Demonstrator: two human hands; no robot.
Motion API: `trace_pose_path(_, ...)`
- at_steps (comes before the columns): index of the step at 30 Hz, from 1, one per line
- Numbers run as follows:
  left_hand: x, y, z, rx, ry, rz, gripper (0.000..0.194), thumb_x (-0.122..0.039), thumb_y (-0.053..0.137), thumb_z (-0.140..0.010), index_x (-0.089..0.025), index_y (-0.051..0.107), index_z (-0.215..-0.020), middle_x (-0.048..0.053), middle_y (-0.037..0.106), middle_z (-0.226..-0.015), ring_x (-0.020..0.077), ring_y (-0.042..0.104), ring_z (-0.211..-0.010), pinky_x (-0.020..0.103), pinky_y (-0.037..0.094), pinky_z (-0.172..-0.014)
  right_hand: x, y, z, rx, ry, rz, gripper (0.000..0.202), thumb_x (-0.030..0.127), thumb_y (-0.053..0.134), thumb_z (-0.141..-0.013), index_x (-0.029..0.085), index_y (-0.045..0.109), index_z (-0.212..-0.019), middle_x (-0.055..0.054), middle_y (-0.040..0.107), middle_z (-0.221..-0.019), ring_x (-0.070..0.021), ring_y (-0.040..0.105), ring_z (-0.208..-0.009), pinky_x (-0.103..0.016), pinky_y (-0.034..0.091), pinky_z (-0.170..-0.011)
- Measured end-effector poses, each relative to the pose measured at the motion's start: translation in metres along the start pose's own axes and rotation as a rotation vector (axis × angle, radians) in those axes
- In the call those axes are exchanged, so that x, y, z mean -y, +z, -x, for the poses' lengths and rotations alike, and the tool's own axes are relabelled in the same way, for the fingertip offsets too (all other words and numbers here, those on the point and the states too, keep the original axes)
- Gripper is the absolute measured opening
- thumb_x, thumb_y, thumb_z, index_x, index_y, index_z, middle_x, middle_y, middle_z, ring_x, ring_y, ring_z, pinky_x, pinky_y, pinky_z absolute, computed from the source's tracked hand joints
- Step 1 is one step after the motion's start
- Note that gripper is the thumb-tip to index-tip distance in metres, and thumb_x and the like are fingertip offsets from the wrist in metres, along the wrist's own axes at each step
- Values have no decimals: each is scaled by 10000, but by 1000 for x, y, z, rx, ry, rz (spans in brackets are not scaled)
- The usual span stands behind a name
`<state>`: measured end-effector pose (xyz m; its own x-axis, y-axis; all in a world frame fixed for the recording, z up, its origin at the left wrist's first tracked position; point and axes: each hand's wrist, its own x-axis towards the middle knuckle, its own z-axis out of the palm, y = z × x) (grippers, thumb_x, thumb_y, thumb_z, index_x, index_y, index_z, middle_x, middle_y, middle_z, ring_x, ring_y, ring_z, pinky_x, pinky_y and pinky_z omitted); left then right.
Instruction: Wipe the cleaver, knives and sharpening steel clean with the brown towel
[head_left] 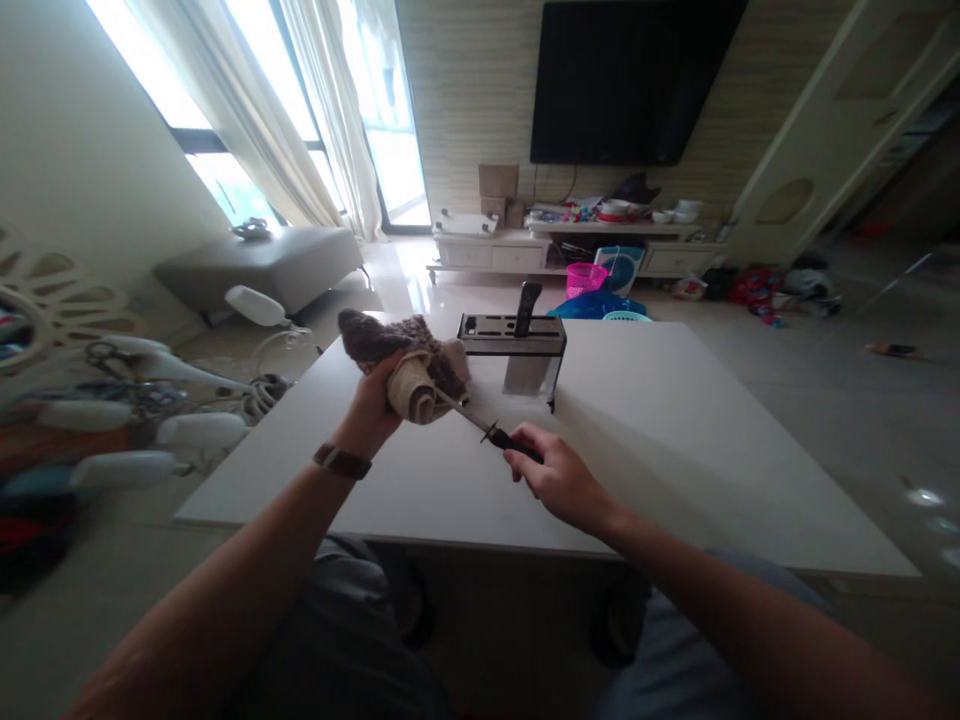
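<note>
My left hand [375, 400] is closed round a bunched brown and cream cloth [420, 385], held over the left half of the white table [637, 430]. In my right hand [562, 478] is the black handle of a sharpening steel [474, 417], with a small guard and a thin metal rod. The rod points up and left, its far end hidden at the cloth. Just beyond stands a metal knife rack [480, 346] with slots in its top. A cleaver [526, 374] sits upright in it, black handle up, broad blade showing below.
Past the table's far edge are a pink basket [586, 278] and a blue plastic bag [598, 304]. Floor lamps with white shades [201, 430] stand close on the left, near a grey bench [259, 265]. A low cabinet [491, 253] lines the back wall.
</note>
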<state>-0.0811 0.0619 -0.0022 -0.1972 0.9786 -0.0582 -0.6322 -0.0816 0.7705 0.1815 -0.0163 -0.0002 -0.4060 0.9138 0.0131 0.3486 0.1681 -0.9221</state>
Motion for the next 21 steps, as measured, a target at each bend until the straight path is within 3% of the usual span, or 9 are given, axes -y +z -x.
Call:
trace_pose_path(4, -6, -3, 0, -7, 37, 79, 196, -303, 687, -866, -158, 753, -980, 86, 791, -1047, 277, 726, -1082, 455, 556, -1059, 0, -1, 4, -16, -8, -1, 154, 318, 580, -940, 205, 573, -835, 37, 553, -693, -140, 502, -675, -289, 353, -653)
trace_pose_path(10, 0, 1, 20, 97, 14, 202, 525, -594, 608, -862, -210, 727, -1201, 94, 754, -1242, 365, 601, -1316, 568, 476, -1122, -1, 4, 9, -52, -42, -146, 171, 347, 565, -958, 192, 592, -892, 33, 540, -721, -137, 487, -687, -282, 376, -662)
trace_pose_path(13, 9, 4, 33, 112, -87, 180, 618, -683, 554, -884, -231, 694, -1281, 87, 737, -1293, 379, 556, -1366, 591, 444, -1140, -3, 10, 8, -56, -26, -182, 186, 373, 550, -964, 195, 584, -921, 41, 513, -705, -134, 459, -654, -277, 363, -627)
trace_pose_path(16, 18, 15, 41, 184, -192, 196, 643, -704, 520, -908, -231, 680, -1313, 92, 728, -1317, 383, 534, -1393, 584, 423, -1162, -8, 18, 6, -62, -14, -146, 201, 387, 541, -962, 198, 566, -900, 38, 510, -707, -139, 466, -659, -281, 364, -632)
trace_pose_path(21, 25, 33, 37, 200, -113, 250, 518, -592, 558, -948, -228, 697, -1289, 74, 760, -1255, 327, 596, -1344, 509, 449, -1170, -15, 25, 5, -54, -46, -36, 152, 351, 555, -942, 198, 554, -944, 3, 604, -815, -162, 538, -758, -294, 387, -713)
